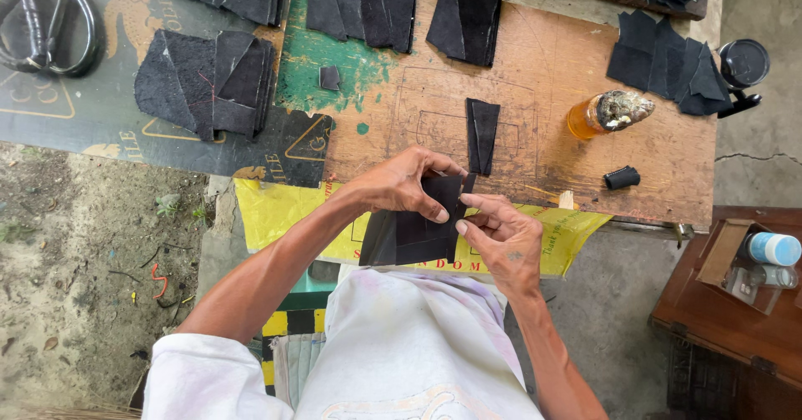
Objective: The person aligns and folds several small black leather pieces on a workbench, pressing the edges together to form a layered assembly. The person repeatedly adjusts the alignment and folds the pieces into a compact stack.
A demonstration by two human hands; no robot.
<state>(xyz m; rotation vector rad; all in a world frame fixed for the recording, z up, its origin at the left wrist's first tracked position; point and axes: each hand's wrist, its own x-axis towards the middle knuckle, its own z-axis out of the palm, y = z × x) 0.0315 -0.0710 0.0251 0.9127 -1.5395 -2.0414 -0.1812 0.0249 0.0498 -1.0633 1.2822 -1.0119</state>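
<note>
Black leather piece (413, 224) held at near edge of wooden board (551, 69), above the lap, pinched by both hands: left hand (401, 182) fingers clamped on its top, right hand (505, 236) thumb and fingers gripping its right edge. Just beyond, a narrow black strip (482, 134) lies on the board; far stacks of black cutouts (213, 77), amber glue bottle (606, 112) to the right, scissors (46, 23) far left.

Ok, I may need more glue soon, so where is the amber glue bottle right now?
In the head view the amber glue bottle lies on its side on the wooden board, toward its right end, above the small black cylinder and left of a pile of black pieces.
</note>
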